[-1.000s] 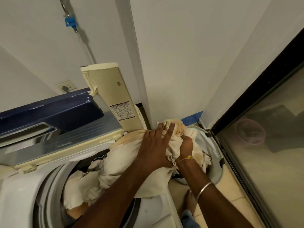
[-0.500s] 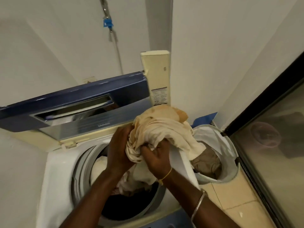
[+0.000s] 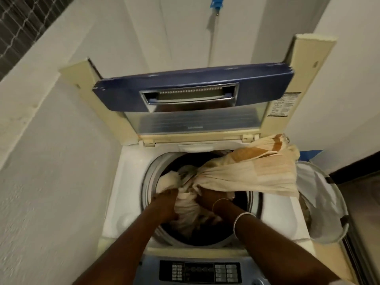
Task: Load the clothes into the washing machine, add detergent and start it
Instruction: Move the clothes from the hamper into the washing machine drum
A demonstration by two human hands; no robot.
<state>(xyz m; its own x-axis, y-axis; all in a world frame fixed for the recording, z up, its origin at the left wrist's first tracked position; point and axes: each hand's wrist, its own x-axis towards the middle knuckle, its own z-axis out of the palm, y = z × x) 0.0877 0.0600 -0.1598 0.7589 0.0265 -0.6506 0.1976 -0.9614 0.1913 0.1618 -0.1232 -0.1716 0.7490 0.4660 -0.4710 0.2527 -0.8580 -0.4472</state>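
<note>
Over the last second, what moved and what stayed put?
Both hands, left hand and right hand, carried the cream cloth from over the laundry basket down into the drum, gripping it throughout; its tail now trails over the right rim. The lid stayed open.

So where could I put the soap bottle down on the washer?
The bare white top left of the drum is free. The right side is crowded: cream cloth drapes toward the laundry basket. Both hands fill the opening.
</note>
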